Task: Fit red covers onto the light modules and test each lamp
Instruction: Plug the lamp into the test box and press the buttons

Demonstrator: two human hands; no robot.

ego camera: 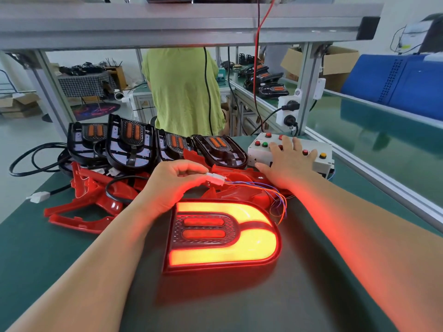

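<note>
Lamp [223, 236] with its red cover fitted glows brightly in the lower middle of the frame, lying flat on the tabletop [36, 248]. Just above it, the left hand [169, 185] pinches a white plug [215, 176]. The right hand [287, 164], fingers spread wide, rests on the button box [252, 153] right of centre. Loose red covers [86, 190] lie at left.

No text, brand, number or sign can be read anywhere in the frame. The white button box [256, 155] at right of centre shows only coloured buttons, and any lettering beside them is too small to tell. The pale sheet [416, 29] on the machine [431, 32] in the upper right corner is too blurred to read.
</note>
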